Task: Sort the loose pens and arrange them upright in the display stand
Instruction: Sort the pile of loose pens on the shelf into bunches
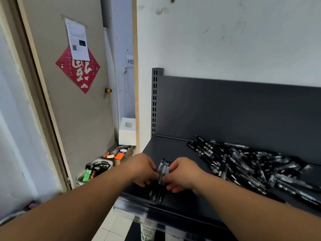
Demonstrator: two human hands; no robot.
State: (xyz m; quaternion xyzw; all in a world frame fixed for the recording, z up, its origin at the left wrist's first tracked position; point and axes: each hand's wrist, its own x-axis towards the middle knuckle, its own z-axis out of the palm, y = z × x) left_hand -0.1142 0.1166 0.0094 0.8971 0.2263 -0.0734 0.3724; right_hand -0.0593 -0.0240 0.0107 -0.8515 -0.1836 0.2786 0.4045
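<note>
A small bundle of black and clear pens (163,171) lies near the front left of a dark grey shelf (175,148). My left hand (141,168) presses on the bundle's left side. My right hand (184,173) grips its right side. The pen tips stick out toward me below my fingers. A big loose pile of the same pens (251,164) sprawls over the right half of the shelf. No display stand shows in this view.
The shelf has a dark back panel (243,108) and a clear price rail (139,211) along its front edge. Left of it, on the floor, sit a white basket of bottles (92,173), a cardboard box (121,153) and a white foam block (127,131). A door (74,101) stands at the left.
</note>
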